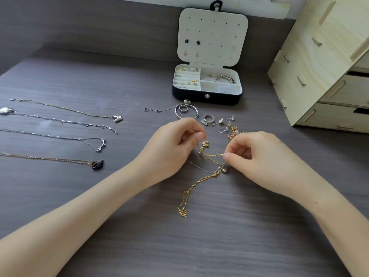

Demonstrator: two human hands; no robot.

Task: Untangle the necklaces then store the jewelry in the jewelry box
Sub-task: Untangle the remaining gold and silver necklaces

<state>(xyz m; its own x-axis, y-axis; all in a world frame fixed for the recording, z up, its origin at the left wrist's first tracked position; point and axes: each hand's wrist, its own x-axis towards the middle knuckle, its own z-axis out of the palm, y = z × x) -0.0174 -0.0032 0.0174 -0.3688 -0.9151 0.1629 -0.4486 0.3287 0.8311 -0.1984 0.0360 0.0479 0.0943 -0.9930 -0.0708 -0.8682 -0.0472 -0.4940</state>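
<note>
At centre frame, just above the dark table (119, 226): a tangled gold chain (194, 186), strung between two hands and trailing toward the lower middle, its clasp end lying on the wood. Pinched near its upper end by the right hand (259, 156), thumb and forefinger closed on the links. Fingers of the left hand (175, 144) curled and pinching too, apparently on the same chain beside a small gold pendant (205, 144), though hard to say exactly which strand. Caught in the same knot, a hair-thin silver chain (199, 167) with a small pale pendant (225, 169). Likely feather-light, limp and slippery, easily kinked or snapped if tugged; best taken close to the knot with fingertips and teased loose, not hauled from the ends. Laid out straight and apart at the left of the frame: four necklaces (65, 110), the lower ones running off the left edge. At upper middle, well apart from the hands, the open jewelry box (189, 98), lid upright, compartments partly filled, contents too small to name surely. Between box and hands, loose rings and earrings (208, 119) beside a bangle (186, 112). Partly hidden behind the right hand, a glittery gold trinket (234, 132), shape unclear. At right, a pale wooden drawer unit (319, 76), cut off by the frame.
</note>
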